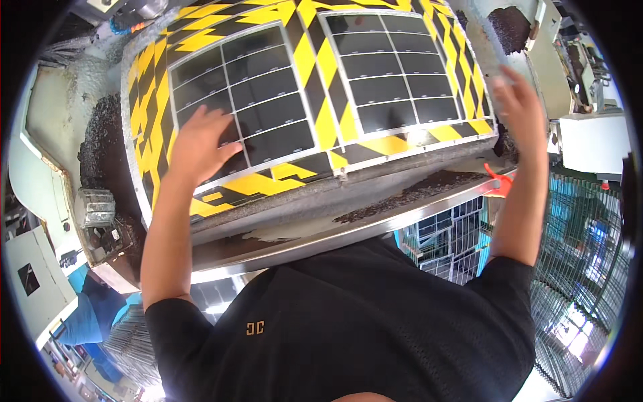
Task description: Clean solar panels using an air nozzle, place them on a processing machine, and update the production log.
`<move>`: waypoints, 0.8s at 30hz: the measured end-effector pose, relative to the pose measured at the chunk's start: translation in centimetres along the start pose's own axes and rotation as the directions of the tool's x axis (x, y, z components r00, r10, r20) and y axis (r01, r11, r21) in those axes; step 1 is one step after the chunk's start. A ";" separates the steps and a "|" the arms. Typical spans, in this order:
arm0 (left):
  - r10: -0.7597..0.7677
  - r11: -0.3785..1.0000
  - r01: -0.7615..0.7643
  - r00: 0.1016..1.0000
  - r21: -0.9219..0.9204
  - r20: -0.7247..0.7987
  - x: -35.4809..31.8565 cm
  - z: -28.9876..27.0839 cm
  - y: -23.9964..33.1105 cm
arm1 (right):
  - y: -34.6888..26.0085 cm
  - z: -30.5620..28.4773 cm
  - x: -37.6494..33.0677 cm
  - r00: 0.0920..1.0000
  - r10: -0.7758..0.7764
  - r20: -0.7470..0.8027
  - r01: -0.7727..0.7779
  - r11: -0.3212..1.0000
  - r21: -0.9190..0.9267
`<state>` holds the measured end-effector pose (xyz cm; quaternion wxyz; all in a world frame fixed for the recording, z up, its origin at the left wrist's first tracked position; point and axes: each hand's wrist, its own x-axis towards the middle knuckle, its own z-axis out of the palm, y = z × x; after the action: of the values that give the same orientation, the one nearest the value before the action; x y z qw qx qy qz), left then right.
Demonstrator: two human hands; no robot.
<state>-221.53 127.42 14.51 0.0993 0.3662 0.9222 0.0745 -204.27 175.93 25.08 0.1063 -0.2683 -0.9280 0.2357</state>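
Two black glossy panels, the left one (pixel 268 87) and the right one (pixel 368 67), lie side by side on a platform striped yellow and black (pixel 326 127). Thin white lines divide each panel into a grid of rectangles. My left hand (pixel 201 144) is over the near left part of the left panel, thumb and fingers apart; whether it touches the surface I cannot tell. Beyond the platform's right edge, my right hand (pixel 519 107) is raised, somewhat blurred, with its fingers extended and nothing in them.
A metal rail (pixel 335 231) runs between my body and the platform. An orange-red strap or handle (pixel 499 182) is at its right end. Wire racks (pixel 576 248) stand at lower right, and racked dark panels (pixel 449 234) show below the rail. A metal block (pixel 95 208) sits left.
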 end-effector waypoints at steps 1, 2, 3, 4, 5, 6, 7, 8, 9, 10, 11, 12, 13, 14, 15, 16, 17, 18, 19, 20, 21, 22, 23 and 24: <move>0.082 0.996 -0.083 0.996 -0.026 -0.041 1.6 0.8 2.1 | 2.9 -3.8 0.5 0.992 0.090 -0.086 -0.085 0.995 0.058; 0.142 0.987 -0.147 0.987 -0.072 -0.070 2.7 1.4 4.3 | 5.5 -6.2 1.5 0.973 0.171 -0.155 -0.150 0.979 0.138; 0.156 0.983 -0.161 0.986 -0.083 -0.066 3.7 2.1 6.3 | 7.8 -7.6 2.4 0.971 0.171 -0.168 -0.149 0.979 0.139; 0.165 0.981 -0.170 0.984 -0.094 -0.062 4.6 2.8 8.1 | 10.1 -8.3 3.4 0.963 0.265 -0.045 -0.246 0.938 0.244; 0.142 0.985 -0.147 0.988 -0.091 -0.055 5.3 3.5 9.9 | 11.9 -8.3 4.4 0.938 0.334 0.095 -0.346 0.877 0.333; 0.120 0.988 -0.124 0.992 -0.089 -0.047 5.9 4.3 11.5 | 13.9 -7.2 5.1 0.920 0.332 0.210 -0.391 0.822 0.413; 0.098 0.991 -0.099 0.995 -0.089 -0.023 6.8 5.3 12.8 | 15.5 -5.7 5.5 0.892 0.319 0.320 -0.443 0.760 0.475; 0.079 0.996 -0.078 0.997 -0.049 0.012 7.5 5.4 14.4 | 16.4 -4.3 5.9 0.847 0.272 0.457 -0.490 0.732 0.474; 0.068 0.997 -0.067 0.997 -0.045 0.022 8.3 5.9 15.7 | 16.3 -2.4 5.5 0.810 0.245 0.533 -0.536 0.680 0.500; 0.055 0.998 -0.054 0.998 -0.040 0.033 8.9 6.4 16.8 | 15.9 -0.9 5.3 0.790 0.182 0.586 -0.542 0.654 0.528; 0.051 0.998 -0.050 0.998 -0.036 0.030 9.5 6.6 17.7 | 16.6 0.9 5.5 0.761 0.133 0.635 -0.547 0.658 0.517; 0.042 0.999 -0.041 0.997 -0.004 0.063 10.0 6.7 18.6 | 17.0 2.6 5.8 0.715 0.104 0.691 -0.580 0.641 0.503; 0.020 0.999 -0.023 0.995 0.029 0.097 10.3 6.8 19.1 | 16.6 3.8 6.1 0.695 0.116 0.710 -0.599 0.640 0.482; 0.008 0.999 -0.012 0.995 0.031 0.099 10.7 6.9 19.3 | 16.2 4.5 6.2 0.674 0.132 0.727 -0.618 0.639 0.458; 0.008 0.999 -0.014 0.993 0.051 0.118 10.9 7.0 19.4 | 16.1 4.8 6.4 0.668 0.123 0.734 -0.618 0.641 0.456; -0.001 0.997 -0.009 0.990 0.071 0.139 10.9 7.0 19.5 | 15.9 5.1 6.5 0.662 0.142 0.736 -0.618 0.658 0.429; -0.009 0.997 0.000 0.991 0.072 0.131 11.0 6.9 19.7 | 15.8 5.3 6.6 0.656 0.161 0.738 -0.618 0.675 0.402; -0.031 0.997 0.020 0.990 0.075 0.138 11.3 7.0 19.9 | 15.9 5.3 6.7 0.644 0.148 0.751 -0.619 0.678 0.397; -0.008 0.997 -0.002 0.992 0.073 0.128 11.5 7.1 19.8 | 15.9 5.1 6.7 0.648 0.132 0.750 -0.631 0.644 0.432; 0.017 0.997 -0.026 0.993 0.073 0.117 11.6 7.2 19.7 | 15.8 5.0 6.7 0.653 0.119 0.748 -0.644 0.607 0.465; 0.012 0.996 -0.022 0.994 0.089 0.113 11.6 7.3 19.8 | 15.6 5.0 6.5 0.645 0.114 0.756 -0.667 0.566 0.484; -0.006 0.996 -0.005 0.993 0.090 0.118 11.6 7.7 19.6 | 15.1 4.6 6.3 0.649 0.137 0.748 -0.688 0.525 0.501; 0.021 0.996 -0.028 0.996 0.081 0.083 11.5 8.2 19.4 | 15.3 5.0 6.3 0.650 0.154 0.744 -0.706 0.484 0.517; 0.048 0.996 -0.051 0.998 0.073 0.049 11.3 8.6 19.1 | 15.5 5.4 6.2 0.650 0.172 0.740 -0.722 0.441 0.532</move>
<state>-214.91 149.51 8.77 0.1053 0.3940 0.9124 0.0340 -204.27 188.83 13.17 -0.1487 -0.3545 -0.5858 0.7135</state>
